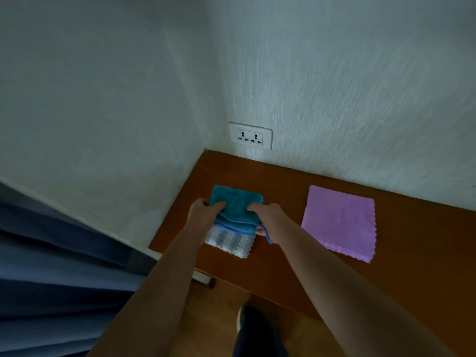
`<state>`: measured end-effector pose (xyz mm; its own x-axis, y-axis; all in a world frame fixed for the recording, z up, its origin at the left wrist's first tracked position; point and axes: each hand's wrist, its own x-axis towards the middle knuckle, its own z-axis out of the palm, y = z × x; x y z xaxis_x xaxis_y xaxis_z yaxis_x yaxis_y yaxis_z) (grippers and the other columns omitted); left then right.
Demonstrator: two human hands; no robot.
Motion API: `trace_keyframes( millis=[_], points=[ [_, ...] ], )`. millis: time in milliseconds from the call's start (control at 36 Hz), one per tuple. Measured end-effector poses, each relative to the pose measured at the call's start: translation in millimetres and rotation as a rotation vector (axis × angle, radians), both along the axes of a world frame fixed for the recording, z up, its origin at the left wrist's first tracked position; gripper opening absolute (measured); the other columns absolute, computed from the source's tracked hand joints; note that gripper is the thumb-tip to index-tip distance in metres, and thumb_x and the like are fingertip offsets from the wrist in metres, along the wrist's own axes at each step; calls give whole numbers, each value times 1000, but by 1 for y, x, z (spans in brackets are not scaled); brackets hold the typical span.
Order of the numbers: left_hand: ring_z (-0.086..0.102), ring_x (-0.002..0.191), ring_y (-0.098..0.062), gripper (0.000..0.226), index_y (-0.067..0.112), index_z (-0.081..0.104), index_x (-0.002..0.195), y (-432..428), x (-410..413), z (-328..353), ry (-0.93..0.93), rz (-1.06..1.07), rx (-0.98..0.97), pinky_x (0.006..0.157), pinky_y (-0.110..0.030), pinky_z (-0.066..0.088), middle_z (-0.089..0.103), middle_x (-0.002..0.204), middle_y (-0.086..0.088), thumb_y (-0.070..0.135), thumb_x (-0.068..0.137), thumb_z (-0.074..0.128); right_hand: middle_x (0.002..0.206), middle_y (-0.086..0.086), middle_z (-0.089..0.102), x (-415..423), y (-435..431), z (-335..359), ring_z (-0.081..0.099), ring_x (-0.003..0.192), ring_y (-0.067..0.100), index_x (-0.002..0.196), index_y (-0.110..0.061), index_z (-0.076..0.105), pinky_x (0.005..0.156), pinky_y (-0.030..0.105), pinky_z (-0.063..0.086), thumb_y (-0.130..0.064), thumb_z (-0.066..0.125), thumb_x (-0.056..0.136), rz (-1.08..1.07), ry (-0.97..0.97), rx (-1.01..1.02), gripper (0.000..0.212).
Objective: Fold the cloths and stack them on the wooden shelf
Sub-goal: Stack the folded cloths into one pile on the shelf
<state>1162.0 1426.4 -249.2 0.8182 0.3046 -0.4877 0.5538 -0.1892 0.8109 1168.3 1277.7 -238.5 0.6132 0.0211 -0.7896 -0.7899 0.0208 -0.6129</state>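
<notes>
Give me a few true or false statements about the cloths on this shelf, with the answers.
1. The left hand and right hand both grip the stack of folded cloths. True.
2. The teal cloth is at the bottom of the stack. False: it is on top; the grey cloth is at the bottom.
3. The purple cloth lies flat on the wooden shelf, apart from the stack. True.
4. A plug sits in the wall socket. False: nothing is plugged in.
</notes>
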Motion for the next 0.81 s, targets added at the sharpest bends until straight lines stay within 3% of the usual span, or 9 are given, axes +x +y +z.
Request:
trace_keyframes(
  millis=[83, 167, 222, 306, 389, 472, 583, 694, 806],
  points=[
    [51, 68, -16, 29, 6, 50, 104, 1, 12, 2, -2, -48, 29, 52, -25, 38, 55, 90, -9, 25, 87, 64, 116, 16, 54, 12, -1, 1, 58, 104, 29, 124, -6, 46, 92, 42, 51, -17, 63, 84, -21, -32, -12, 45],
    [53, 79, -20, 27, 5, 50, 110, 2, 30, 3, 24, -95, 38, 56, -25, 41, 54, 99, -11, 22, 90, 59, 114, 15, 53, 27, -5, 3, 57, 102, 27, 124, -5, 46, 85, 36, 54, -12, 60, 85, -42, -54, -18, 41],
    [54, 86, -22, 31, 4, 49, 117, 3, 42, 4, 46, -137, 60, 63, -30, 45, 54, 104, -13, 19, 91, 55, 114, 14, 50, 35, -9, 4, 54, 100, 25, 127, -5, 44, 75, 32, 50, -7, 56, 87, -47, -65, -4, 42],
    [56, 97, -27, 34, 2, 50, 119, 4, 59, 3, 45, -196, 90, 77, -37, 46, 56, 112, -16, 18, 90, 54, 118, 15, 49, 49, -11, 0, 53, 104, 26, 130, -3, 43, 77, 31, 47, -1, 52, 90, -68, -75, -24, 41],
    [56, 94, -25, 31, 1, 51, 117, 4, 70, -2, 31, -257, 91, 74, -34, 44, 56, 108, -16, 15, 90, 53, 125, 16, 51, 56, -10, -8, 55, 106, 27, 131, -3, 45, 78, 34, 51, 0, 49, 91, -84, -98, -65, 40],
    [53, 89, -22, 28, -2, 52, 115, 3, 79, -11, 5, -330, 108, 71, -31, 41, 55, 102, -13, 11, 91, 52, 113, 12, 54, 61, -7, -18, 55, 89, 20, 124, -5, 48, 80, 38, 52, -1, 46, 92, -87, -142, -179, 32],
    [55, 91, -23, 23, 0, 56, 112, 3, 87, -23, -33, -422, 174, 73, -31, 41, 58, 104, -14, 13, 93, 52, 88, 3, 52, 67, -4, -26, 48, 68, 12, 119, -6, 49, 52, 23, 37, -1, 42, 91, -60, -213, -342, 29],
    [56, 98, -23, 24, 4, 56, 114, 7, 95, -28, -40, -478, 171, 78, -33, 44, 59, 110, -12, 16, 95, 48, 83, 1, 52, 75, -1, -33, 53, 76, 17, 114, -7, 52, 58, 25, 41, 0, 44, 90, -86, -245, -350, 26],
    [56, 108, -26, 27, 6, 57, 119, 10, 102, -30, -44, -515, 185, 92, -38, 44, 59, 118, -13, 18, 97, 47, 87, 7, 57, 81, 2, -36, 50, 79, 20, 111, -5, 56, 63, 30, 38, -2, 36, 93, -104, -262, -340, 28]
  ],
)
